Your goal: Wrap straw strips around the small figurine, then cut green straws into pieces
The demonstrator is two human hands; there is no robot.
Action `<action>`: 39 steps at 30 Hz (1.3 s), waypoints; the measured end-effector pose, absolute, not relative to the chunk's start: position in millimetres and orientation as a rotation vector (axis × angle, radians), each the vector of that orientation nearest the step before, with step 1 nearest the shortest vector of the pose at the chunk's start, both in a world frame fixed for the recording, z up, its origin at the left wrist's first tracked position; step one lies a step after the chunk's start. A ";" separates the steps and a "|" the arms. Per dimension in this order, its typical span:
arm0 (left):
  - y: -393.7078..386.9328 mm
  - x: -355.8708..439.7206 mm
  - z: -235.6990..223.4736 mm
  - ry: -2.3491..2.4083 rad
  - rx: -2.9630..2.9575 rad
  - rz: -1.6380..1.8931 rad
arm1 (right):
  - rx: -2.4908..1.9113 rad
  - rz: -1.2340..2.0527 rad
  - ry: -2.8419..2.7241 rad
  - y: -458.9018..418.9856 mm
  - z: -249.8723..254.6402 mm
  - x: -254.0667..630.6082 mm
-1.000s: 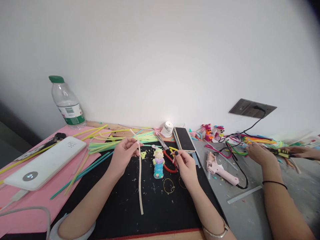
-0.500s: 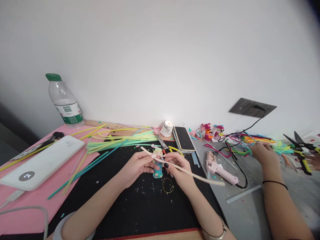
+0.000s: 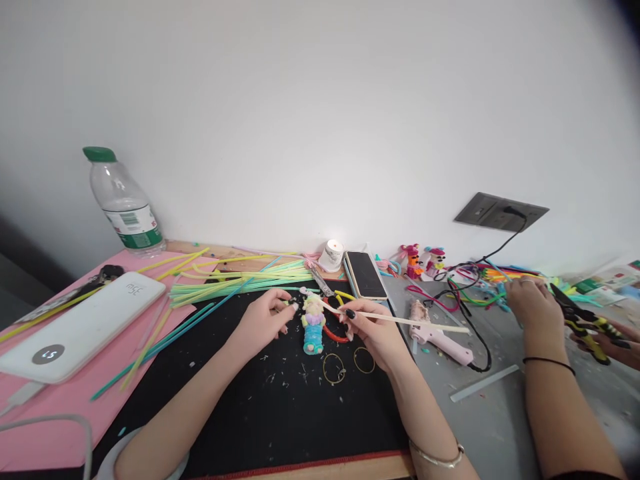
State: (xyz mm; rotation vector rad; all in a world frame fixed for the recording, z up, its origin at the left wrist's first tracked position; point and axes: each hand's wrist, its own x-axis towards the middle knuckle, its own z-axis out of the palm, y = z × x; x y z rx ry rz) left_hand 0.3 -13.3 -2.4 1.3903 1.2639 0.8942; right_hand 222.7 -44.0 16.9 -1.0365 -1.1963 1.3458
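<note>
From my remote seat I see the right hand [image 3: 370, 330] closed in a pinch on a cream pipe cleaner [image 3: 415, 322], its long tail reaching rightward across the glue gun [image 3: 440, 341]. The left hand [image 3: 270, 319] has curled fingers beside the doll [image 3: 314, 337]; whether they grip anything, I cannot tell. The doll lies on the black mat [image 3: 280, 427], between the hands. In my judgement, handling is best with a light pinch near the working end, sparing the fuzz and any core from kinks, the tail kept free. Note the textures: pipe cleaner slender and matte; doll plump, with fuzzy turquoise bands below a lilac collar; rings [image 3: 324, 367] thin, gold-coloured and round; mat dull, flecked with clippings.
</note>
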 end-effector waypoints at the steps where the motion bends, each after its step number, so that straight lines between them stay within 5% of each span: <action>1: -13.5 3.1 -5.6 1.296 1.456 0.860 | -1.063 1.311 -1.201 -43.5 15.1 222.9; 22: -12.0 27.0 -11.1 1.393 1.765 0.670 | -1.033 1.347 -1.281 -41.4 11.4 218.8; 39: -12.6 28.9 -4.0 1.022 1.130 0.808 | -1.078 1.207 -1.331 -40.7 14.6 221.2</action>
